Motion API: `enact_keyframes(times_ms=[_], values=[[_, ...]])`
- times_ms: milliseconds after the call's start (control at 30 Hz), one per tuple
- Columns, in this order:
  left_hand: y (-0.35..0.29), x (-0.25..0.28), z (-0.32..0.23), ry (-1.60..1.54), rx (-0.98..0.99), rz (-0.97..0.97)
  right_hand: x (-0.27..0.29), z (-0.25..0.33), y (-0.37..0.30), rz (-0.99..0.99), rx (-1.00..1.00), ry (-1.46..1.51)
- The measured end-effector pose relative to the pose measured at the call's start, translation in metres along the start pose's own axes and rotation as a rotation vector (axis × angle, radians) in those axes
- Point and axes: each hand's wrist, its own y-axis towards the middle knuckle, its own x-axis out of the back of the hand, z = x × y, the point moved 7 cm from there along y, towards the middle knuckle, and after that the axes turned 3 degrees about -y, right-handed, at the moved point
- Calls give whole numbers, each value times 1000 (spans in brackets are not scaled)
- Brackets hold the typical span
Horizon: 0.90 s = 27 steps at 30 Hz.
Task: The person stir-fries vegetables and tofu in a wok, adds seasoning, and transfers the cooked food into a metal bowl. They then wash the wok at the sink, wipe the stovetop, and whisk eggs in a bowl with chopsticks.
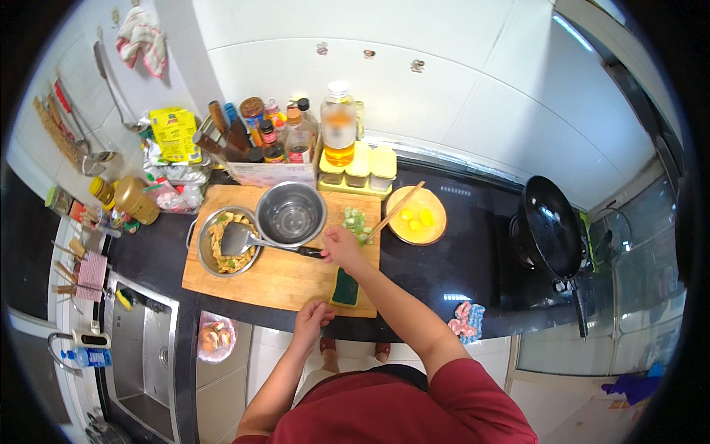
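Note:
My right hand (343, 247) grips the end of the black handle of a metal spatula (237, 240). The spatula's blade rests on yellowish strips of food with green bits in a round metal bowl (255, 263). Just behind the handle stands a deeper metal bowl (291, 214), apparently with a little clear liquid inside. Cut green pieces (356, 220) lie on the wooden cutting board (288, 287) beyond my right hand. A dark green scrub pad (345, 288) with yellow edges sits near the board's front edge. Beside that edge is my left hand (313, 316), its fingers loosely bent, holding nothing visible.
Right of the board, a bowl of cracked eggs (418, 216) has chopsticks (397, 211) across it. A black wok (551, 227) stands on the stove at far right. Bottles and seasoning boxes (357, 169) line the back. A sink (140, 355) lies left; a cloth (467, 321) hangs over the front edge.

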Motion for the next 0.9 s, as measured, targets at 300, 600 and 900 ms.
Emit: enact_keyframes(times_ms=[300,600,900], values=[[38,-103,0,64,81,217,139,45,4,-225,701,-1224],[82,-173,18,-2,200,242,177,44,1,-273,778,-1161],[180,-224,19,-363,204,105,297,2,-90,-585,371,46]])
